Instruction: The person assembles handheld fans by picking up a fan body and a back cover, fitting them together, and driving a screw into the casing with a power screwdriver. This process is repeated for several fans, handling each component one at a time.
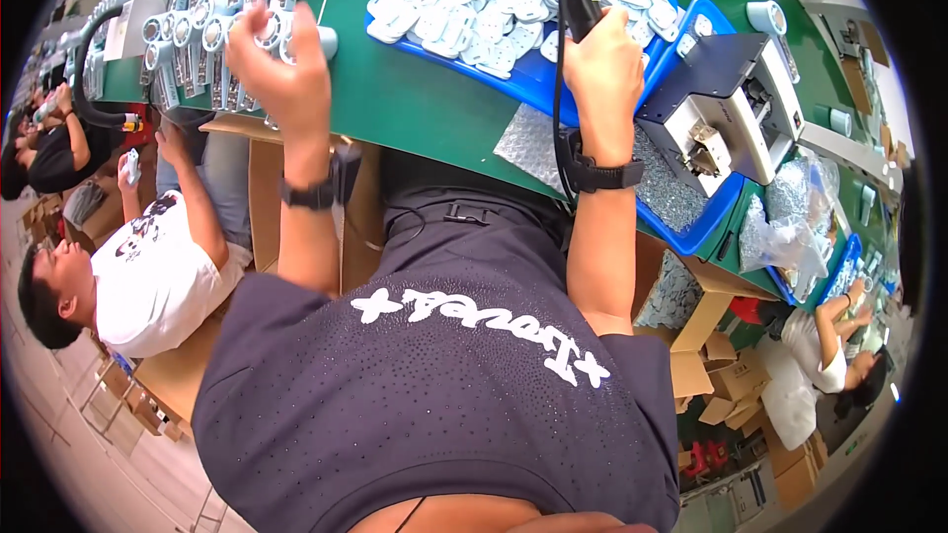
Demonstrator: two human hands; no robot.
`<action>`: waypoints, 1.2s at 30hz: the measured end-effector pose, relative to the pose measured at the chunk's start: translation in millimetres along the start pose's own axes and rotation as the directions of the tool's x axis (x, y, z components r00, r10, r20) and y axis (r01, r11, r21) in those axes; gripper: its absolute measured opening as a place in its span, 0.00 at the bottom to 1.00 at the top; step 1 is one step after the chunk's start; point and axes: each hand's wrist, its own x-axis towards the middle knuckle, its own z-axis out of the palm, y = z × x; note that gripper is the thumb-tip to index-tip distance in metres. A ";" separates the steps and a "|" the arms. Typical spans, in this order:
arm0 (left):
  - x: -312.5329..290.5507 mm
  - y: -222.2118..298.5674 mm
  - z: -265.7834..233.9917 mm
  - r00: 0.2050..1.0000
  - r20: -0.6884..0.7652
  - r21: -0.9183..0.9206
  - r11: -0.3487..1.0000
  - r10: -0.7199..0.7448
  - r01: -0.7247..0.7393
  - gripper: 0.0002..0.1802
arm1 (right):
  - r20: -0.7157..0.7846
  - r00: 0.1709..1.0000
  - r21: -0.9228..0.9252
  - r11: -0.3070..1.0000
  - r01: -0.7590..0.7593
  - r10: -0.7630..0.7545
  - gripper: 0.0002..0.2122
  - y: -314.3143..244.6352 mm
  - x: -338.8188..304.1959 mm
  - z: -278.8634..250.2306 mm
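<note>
My left hand (281, 69) is over the near edge of a group of light-blue handheld fan bodies (212, 35). Its fingers are apart, and I see nothing held in them. One fan body lies partly hidden behind those fingers. In my right hand (604, 64) is a black electric screwdriver (581, 2), gripped above the near edge of a blue tray (538, 71). Light-blue plastic covers (494, 0) lie heaped in that tray. A black cable hangs beside the right wrist. The screwdriver's tip is not clearly visible.
A screw feeder machine (726, 109) stands right of my right hand, on a blue tray (706, 227) of small screws. Bubble wrap (523, 143) lies on the green table (425, 104). Co-workers sit at left and right. An open cardboard box (691, 326) is below the table.
</note>
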 end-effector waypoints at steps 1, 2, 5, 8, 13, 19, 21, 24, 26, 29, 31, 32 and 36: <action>-18.1 -22.6 -19.0 0.997 0.070 0.163 0.986 0.009 -0.020 0.22 | -0.004 1.000 -0.001 1.000 0.011 -0.011 0.24 -0.6 -1.1 -1.8; -34.1 -42.9 -34.3 0.990 0.141 0.319 0.947 0.003 -0.048 0.23 | -0.009 1.000 -0.005 1.000 0.021 -0.021 0.24 -1.5 -3.2 -2.1; -66.7 -81.3 -62.6 0.957 0.289 0.364 0.923 0.013 -0.123 0.25 | 0.013 1.000 -0.037 0.999 0.017 -0.017 0.24 -7.1 -1.8 6.2; -66.8 -79.5 -76.8 0.942 0.332 0.256 0.966 -0.049 -0.040 0.27 | 0.010 1.000 -0.045 0.999 0.014 -0.014 0.25 -10.2 -0.5 12.1; -39.7 -35.2 -77.1 0.925 0.226 -0.036 0.952 0.305 -0.304 0.30 | -0.022 0.994 0.035 0.993 0.112 -0.112 0.25 1.5 1.6 6.4; -67.7 53.3 -23.9 0.863 0.369 -0.714 0.699 0.346 0.025 0.34 | 0.184 0.952 0.557 0.824 0.103 -0.243 0.23 7.8 -40.0 -70.1; -65.9 78.8 -6.5 0.700 0.585 -0.749 0.604 0.410 0.272 0.36 | 0.252 0.930 0.723 0.691 0.002 -0.266 0.22 13.0 -68.9 -93.4; -72.9 110.4 12.9 0.545 0.597 -0.800 0.480 0.589 0.359 0.38 | 0.328 0.933 0.836 0.505 -0.216 -0.145 0.23 24.2 -103.2 -113.1; -86.1 125.2 23.0 0.498 0.588 -0.808 0.443 0.637 0.387 0.38 | 0.301 0.952 0.847 0.475 -0.241 -0.055 0.24 36.1 -119.3 -107.7; -109.7 139.8 32.2 0.377 0.604 -0.796 0.504 0.702 0.335 0.40 | 0.218 0.976 0.865 0.459 -0.205 0.025 0.24 60.9 -129.0 -86.8; -118.6 144.5 38.3 0.358 0.617 -0.785 0.521 0.701 0.334 0.40 | 0.078 0.996 0.881 0.465 -0.086 0.037 0.24 75.4 -125.9 -75.2; -119.7 143.5 40.3 0.343 0.636 -0.771 0.552 0.691 0.318 0.40 | 0.079 0.996 0.881 0.464 -0.092 0.046 0.24 76.8 -126.6 -76.2; -120.8 145.4 39.2 0.344 0.656 -0.754 0.566 0.672 0.333 0.38 | 0.160 0.984 0.855 0.489 -0.175 0.071 0.24 76.0 -131.2 -84.2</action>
